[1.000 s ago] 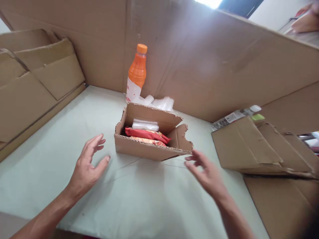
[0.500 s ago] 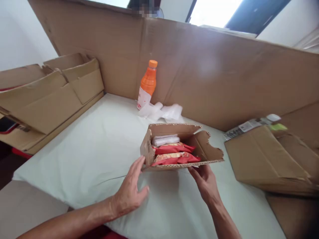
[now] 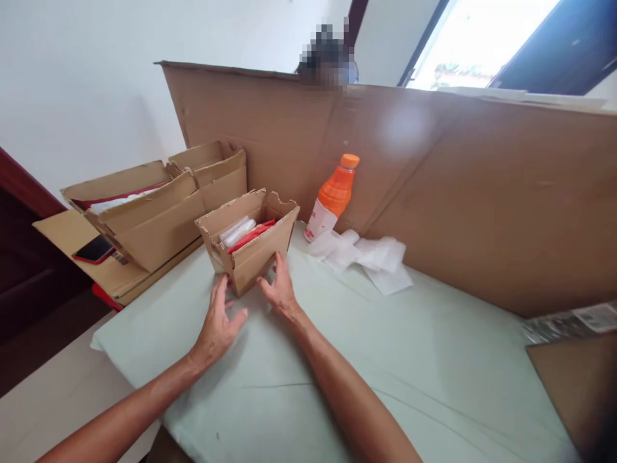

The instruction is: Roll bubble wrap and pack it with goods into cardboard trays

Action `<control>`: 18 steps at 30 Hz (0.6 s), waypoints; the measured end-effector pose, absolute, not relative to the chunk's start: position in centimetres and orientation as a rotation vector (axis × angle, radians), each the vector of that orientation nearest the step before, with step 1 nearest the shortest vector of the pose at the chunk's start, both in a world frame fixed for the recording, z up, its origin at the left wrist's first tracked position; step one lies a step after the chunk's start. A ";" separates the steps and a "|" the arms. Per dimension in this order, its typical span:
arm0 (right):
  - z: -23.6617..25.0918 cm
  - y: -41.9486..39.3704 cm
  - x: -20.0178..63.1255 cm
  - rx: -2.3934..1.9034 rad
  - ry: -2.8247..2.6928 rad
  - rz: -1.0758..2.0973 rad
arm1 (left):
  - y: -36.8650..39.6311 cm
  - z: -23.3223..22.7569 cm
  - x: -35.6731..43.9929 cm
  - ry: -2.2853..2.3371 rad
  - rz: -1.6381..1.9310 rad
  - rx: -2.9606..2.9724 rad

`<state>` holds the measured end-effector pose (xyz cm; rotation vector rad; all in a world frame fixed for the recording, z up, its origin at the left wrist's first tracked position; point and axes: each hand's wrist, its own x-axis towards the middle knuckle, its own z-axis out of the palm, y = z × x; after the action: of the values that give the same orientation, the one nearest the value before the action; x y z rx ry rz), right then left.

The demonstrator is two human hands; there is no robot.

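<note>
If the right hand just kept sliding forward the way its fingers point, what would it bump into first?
The right hand already has its fingers against the small cardboard box, so the box comes first. Beyond it probably stand the stacked flattened cartons, though depth is hard to judge.

Orange bottle (image 3: 336, 194) beside crumpled plastic wrap (image 3: 366, 254), phone (image 3: 94, 248) on flattened cardboard (image 3: 77, 226).

Bottle (image 3: 333, 196) blocks behind box (image 3: 248, 239) (flaps up); cloth (image 3: 385, 360) rightward free

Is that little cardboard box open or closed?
Open: the box has no lid over it, and red packets show inside.
</note>
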<state>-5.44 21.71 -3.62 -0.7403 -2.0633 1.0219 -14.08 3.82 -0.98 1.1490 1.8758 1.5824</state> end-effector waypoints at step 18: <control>-1.6 26.1 -16.5 -1.127 -2.597 0.503 | 17.0 -4.6 -24.9 1.961 1.594 1.283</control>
<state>-16.46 26.15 -1.60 -1.1269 -2.5973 0.5033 -24.89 16.98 -4.64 1.2827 1.9610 1.5945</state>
